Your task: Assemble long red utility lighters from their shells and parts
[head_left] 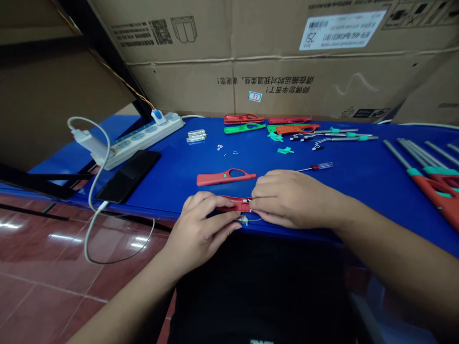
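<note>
At the table's front edge, an open red lighter shell half [234,204] lies between both hands. My left hand [201,229] is closed, pinching a small clear gas tank with a metal valve [244,220] between thumb and fingers, with other fingers resting on the shell. My right hand [290,198] closes over the shell's right end, its fingertips together; they hide part of the shell. A thin tube or wire runs from the valve beneath the right fingers. Just beyond lies another red shell half [215,178], outer face up.
A screwdriver [322,166] lies beyond my right hand. Red, green and orange shell halves [244,128], gas tanks [196,136], green triggers [286,150] and metal rods with wires [349,137] sit farther back. Assembled lighters [435,191] are right; a phone [129,177] and power strip [143,138] left.
</note>
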Action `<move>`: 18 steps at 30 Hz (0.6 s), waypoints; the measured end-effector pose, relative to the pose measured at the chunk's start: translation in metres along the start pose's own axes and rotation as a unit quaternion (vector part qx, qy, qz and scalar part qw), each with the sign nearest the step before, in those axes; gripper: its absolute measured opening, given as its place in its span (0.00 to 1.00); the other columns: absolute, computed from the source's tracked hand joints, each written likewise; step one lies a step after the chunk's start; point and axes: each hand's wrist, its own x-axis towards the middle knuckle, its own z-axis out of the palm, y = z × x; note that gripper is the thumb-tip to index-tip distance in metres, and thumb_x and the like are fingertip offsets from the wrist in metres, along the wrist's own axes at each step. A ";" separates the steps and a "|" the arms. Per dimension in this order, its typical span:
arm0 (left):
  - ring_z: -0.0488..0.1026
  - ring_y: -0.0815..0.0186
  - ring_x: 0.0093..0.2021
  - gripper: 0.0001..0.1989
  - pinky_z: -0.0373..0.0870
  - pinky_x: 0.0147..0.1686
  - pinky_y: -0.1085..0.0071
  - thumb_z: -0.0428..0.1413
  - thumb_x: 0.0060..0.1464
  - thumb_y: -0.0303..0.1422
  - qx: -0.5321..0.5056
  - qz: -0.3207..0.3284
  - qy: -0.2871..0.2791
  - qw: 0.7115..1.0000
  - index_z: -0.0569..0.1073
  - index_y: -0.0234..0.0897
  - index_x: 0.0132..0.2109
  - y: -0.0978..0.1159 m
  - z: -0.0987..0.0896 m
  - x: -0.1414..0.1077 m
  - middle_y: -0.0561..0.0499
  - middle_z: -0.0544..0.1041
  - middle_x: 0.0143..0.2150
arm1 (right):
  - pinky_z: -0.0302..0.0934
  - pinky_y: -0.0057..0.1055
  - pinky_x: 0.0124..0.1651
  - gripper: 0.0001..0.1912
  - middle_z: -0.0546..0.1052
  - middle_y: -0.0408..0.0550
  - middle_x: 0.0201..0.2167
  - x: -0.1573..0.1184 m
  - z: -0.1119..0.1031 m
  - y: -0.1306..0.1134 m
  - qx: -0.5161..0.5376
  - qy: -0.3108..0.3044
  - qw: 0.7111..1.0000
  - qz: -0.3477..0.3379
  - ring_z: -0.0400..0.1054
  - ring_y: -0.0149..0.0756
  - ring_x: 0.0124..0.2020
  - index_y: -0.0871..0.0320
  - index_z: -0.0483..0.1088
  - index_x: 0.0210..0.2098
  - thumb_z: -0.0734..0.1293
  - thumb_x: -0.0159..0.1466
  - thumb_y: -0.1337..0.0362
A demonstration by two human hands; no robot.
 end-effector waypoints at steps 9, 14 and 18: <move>0.74 0.61 0.44 0.10 0.69 0.47 0.62 0.63 0.58 0.30 -0.056 0.010 0.015 0.998 0.75 0.38 0.47 0.002 0.008 0.000 0.50 0.81 0.43 | 0.52 0.34 0.34 0.14 0.76 0.46 0.29 0.003 0.003 -0.005 -0.011 0.005 0.998 -0.055 0.63 0.35 0.31 0.60 0.75 0.36 0.59 0.72 0.67; 0.73 0.62 0.42 0.10 0.69 0.45 0.63 0.62 0.59 0.30 -0.043 0.008 0.016 0.999 0.75 0.37 0.47 0.001 0.011 -0.003 0.49 0.80 0.41 | 0.54 0.34 0.37 0.13 0.76 0.47 0.31 0.002 0.004 -0.007 -0.006 -0.017 0.998 -0.064 0.61 0.35 0.31 0.60 0.76 0.35 0.60 0.71 0.69; 0.71 0.62 0.41 0.09 0.69 0.44 0.62 0.62 0.59 0.29 -0.046 0.006 0.016 0.999 0.75 0.36 0.48 0.003 0.012 -0.005 0.48 0.80 0.41 | 0.53 0.35 0.36 0.14 0.75 0.47 0.31 0.001 0.003 -0.004 0.010 -0.020 0.998 -0.054 0.60 0.36 0.32 0.60 0.76 0.36 0.60 0.72 0.68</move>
